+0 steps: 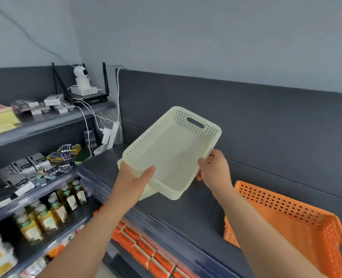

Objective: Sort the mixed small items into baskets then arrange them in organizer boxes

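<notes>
I hold an empty cream perforated basket [172,149] tilted above the dark shelf [196,209]. Under its near left corner peeks a second cream basket [148,192]; whether the two are nested I cannot tell. My left hand [135,177] grips the near left rim with the thumb inside. My right hand [214,167] grips the right rim, fingers curled over the edge. An empty orange perforated basket [298,223] stands on the shelf at the right, beside my right forearm.
Left shelves carry small boxed goods [41,105], battery packs [65,152] and bottles [51,213]. A white camera [81,77], cables and a power strip [110,135] sit in the corner. Orange packs [146,249] fill the lower shelf.
</notes>
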Demonstrator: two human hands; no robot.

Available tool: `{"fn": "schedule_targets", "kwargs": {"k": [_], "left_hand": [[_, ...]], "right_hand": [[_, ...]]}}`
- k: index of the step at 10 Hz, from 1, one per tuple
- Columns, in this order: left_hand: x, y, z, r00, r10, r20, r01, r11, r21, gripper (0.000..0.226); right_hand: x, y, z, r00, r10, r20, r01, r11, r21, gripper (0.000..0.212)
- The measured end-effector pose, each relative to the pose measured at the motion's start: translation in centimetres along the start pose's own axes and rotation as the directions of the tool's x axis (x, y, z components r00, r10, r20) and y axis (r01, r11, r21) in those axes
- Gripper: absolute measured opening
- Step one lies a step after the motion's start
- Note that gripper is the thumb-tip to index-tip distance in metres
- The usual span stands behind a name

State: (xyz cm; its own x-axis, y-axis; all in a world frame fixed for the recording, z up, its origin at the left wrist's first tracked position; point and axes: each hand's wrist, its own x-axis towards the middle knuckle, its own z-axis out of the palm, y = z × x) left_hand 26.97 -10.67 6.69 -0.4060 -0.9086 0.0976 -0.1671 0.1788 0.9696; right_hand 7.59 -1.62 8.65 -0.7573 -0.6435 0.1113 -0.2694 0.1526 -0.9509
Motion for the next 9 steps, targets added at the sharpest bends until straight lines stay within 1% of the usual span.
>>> {"fn": "schedule_targets", "kwargs": {"k": [1,2,3,4,5,6,7,8,9], "left_hand": [[5.7,-0.4,-3.4,0.999,-0.025,0.021,0.027,0.995,-0.098,0.045],[11.4,-2.1,-6.5,0.996,-0.089,0.010,0.090,0.991,-0.097,0.056],[15.2,-3.1,-8.3,0.992,-0.126,-0.028,0.125,0.991,-0.039,0.053],[17.8,-4.3,-9.1,0.984,-0.176,-0.026,0.176,0.984,-0.007,0.042],[20.3,-6.2,-9.4,0.970,-0.239,0.029,0.238,0.970,0.043,0.035],[22.1,-7.9,-8.8,0.951,-0.300,0.068,0.294,0.952,0.088,0.028],[23.0,-9.4,-8.1,0.930,-0.349,0.114,0.333,0.933,0.138,0.039],[23.5,-10.9,-7.6,0.916,-0.379,0.131,0.359,0.921,0.152,0.054],[23.0,-10.6,-7.5,0.939,-0.338,0.056,0.307,0.903,0.299,0.056]], "right_hand": [[2.2,-1.1,5.7,0.999,0.021,0.044,-0.023,0.999,0.037,0.042],[4.6,-1.8,9.7,0.996,0.053,0.075,-0.058,0.996,0.066,0.045],[7.0,-2.0,12.1,0.993,0.086,0.078,-0.092,0.993,0.071,0.046],[8.8,-1.5,13.2,0.992,0.104,0.074,-0.108,0.993,0.048,0.054],[10.2,-0.4,14.0,0.986,0.144,0.082,-0.140,0.988,-0.060,0.054],[11.2,0.7,14.4,0.974,0.214,0.071,-0.206,0.972,-0.110,0.054],[11.3,1.4,14.4,0.953,0.289,0.093,-0.257,0.932,-0.256,0.061],[11.3,2.5,14.3,0.942,0.314,0.120,-0.252,0.896,-0.366,0.076],[10.6,2.1,13.4,0.954,0.268,0.133,-0.186,0.879,-0.439,0.076]]}}
